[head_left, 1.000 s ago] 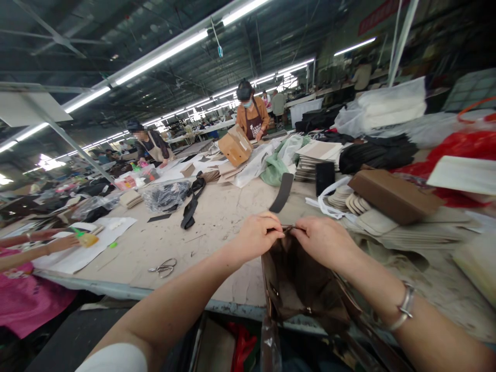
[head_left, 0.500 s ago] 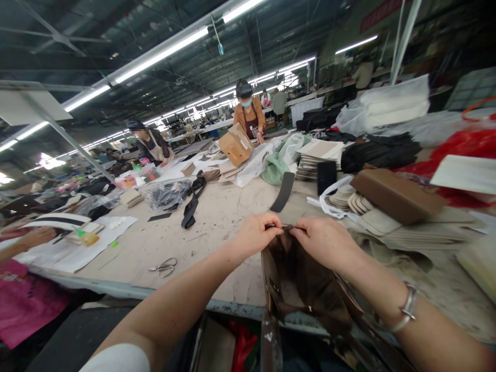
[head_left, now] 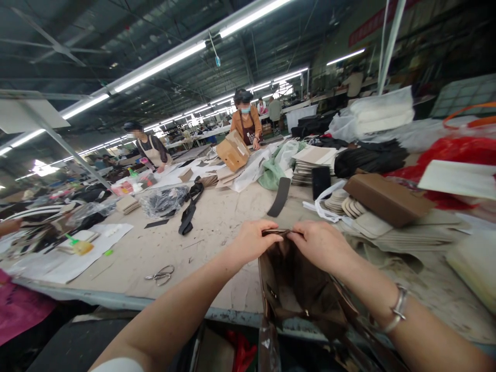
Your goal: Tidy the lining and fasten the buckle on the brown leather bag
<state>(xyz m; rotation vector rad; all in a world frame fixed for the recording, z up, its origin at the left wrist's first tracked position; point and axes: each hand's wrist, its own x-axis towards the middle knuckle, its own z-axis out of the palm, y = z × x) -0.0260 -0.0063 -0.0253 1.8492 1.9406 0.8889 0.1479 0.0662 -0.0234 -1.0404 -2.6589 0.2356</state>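
Observation:
A dark brown bag (head_left: pixel 296 289) hangs at the front edge of the worktable, its straps dropping below the edge. My left hand (head_left: pixel 256 237) pinches the bag's top edge between thumb and fingers. Close beside it, my right hand (head_left: pixel 315 240) grips the same edge, with a bracelet on that wrist. Between the two hands the folded layers of the rim show, and the bag's inside faces me. Just beyond my hands lies a dark grey curved strip (head_left: pixel 279 197). Metal scissors (head_left: pixel 160 276) rest on the table left of my left arm.
On the right are a brown box-shaped piece (head_left: pixel 387 199), a black phone-like slab (head_left: pixel 321 182) and stacked beige panels (head_left: pixel 313 160). A black strap (head_left: pixel 189 209) and a glue bottle (head_left: pixel 80 246) lie to the left. Across the table a co-worker (head_left: pixel 248 124) stands by a tan bag (head_left: pixel 233 151).
Both hands keep hold of the bag's edge, with little movement. My view has shifted slightly. At the far left, a co-worker's arm has drawn back toward the picture's edge, with the striped piece.

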